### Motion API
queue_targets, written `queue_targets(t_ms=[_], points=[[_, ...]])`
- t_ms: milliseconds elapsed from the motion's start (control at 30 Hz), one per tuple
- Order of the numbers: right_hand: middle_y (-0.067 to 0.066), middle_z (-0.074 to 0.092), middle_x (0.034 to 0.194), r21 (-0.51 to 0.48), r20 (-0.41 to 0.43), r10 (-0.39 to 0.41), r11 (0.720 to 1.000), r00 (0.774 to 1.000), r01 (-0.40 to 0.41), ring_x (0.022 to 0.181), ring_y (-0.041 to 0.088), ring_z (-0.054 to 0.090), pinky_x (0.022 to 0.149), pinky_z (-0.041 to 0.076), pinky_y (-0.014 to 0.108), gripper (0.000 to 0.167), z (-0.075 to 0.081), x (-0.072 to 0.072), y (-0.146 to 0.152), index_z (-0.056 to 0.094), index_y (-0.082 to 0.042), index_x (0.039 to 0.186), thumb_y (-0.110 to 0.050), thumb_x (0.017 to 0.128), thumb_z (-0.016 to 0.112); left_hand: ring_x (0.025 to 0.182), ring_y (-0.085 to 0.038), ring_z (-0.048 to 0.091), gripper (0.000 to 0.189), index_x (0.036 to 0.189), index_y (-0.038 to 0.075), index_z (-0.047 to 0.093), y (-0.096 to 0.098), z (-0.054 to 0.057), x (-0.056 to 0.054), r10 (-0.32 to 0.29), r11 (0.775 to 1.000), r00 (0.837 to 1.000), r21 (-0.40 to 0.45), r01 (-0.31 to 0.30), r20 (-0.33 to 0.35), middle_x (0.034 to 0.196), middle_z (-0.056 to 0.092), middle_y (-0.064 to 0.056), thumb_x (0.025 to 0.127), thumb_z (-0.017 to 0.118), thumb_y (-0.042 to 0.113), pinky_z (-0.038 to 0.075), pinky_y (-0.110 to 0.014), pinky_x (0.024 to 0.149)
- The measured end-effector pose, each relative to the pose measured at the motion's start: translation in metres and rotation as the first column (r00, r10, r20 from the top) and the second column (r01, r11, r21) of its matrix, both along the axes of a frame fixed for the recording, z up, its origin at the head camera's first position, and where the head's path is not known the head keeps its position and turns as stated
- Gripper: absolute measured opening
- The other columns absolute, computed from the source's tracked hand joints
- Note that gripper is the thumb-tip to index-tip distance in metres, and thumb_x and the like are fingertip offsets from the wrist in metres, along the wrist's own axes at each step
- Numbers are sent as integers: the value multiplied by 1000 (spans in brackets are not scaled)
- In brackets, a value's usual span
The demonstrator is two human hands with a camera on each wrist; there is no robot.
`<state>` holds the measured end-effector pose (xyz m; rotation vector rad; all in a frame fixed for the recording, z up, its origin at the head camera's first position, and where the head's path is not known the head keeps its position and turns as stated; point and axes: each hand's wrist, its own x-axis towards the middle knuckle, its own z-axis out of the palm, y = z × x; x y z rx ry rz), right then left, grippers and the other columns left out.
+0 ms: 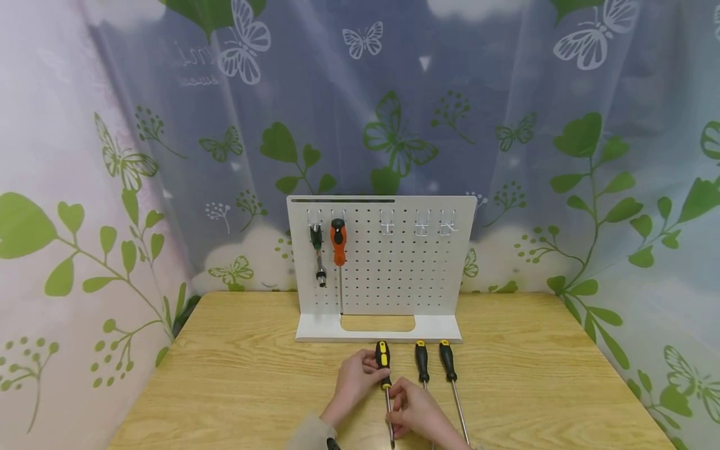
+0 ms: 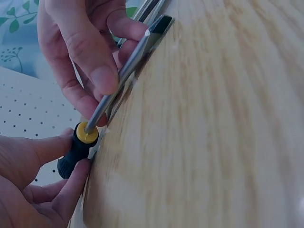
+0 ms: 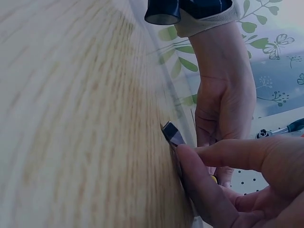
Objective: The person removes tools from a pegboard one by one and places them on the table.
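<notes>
A flat-tipped screwdriver with a black and yellow handle lies lengthwise at the middle front of the wooden table. My left hand pinches its handle between thumb and fingers. Lower down, the thumb and fingers of my right hand hold the steel shaft. In the right wrist view the flat tip pokes out past the right fingertips, close over the wood. Two more black-handled screwdrivers, a nearer one and an outer one, lie to the right, the nearer one's shaft partly hidden by the right hand.
Behind the hands stands a white pegboard on a base. An orange-handled screwdriver and a green-handled socket tool hang at its left. Wire hooks stick out at its upper right. A patterned curtain surrounds the table.
</notes>
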<state>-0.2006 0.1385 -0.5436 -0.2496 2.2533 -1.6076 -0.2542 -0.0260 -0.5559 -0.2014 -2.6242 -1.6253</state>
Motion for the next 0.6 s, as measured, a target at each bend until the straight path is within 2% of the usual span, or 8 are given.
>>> queue_targets(t_ms=[267, 600], points=[[6, 57, 79, 43, -36, -13, 999, 999, 15, 56, 17, 67, 51, 61, 33, 31, 4, 1, 1, 56, 3, 105, 6, 81, 76, 75, -17, 69, 41, 111, -8, 65, 2, 6, 1, 4, 1000, 1000, -11, -4, -2, 84, 69, -8, 80, 86, 10, 59, -23, 64], [6, 58, 83, 37, -107, -21, 999, 994, 25, 54, 19, 66, 47, 60, 34, 24, 7, 3, 4, 58, 4, 106, -1, 88, 73, 77, -20, 71, 45, 115, -11, 64, 0, 10, 2, 17, 1000, 1000, -20, -17, 10, 86, 70, -9, 82, 84, 11, 61, -27, 67]])
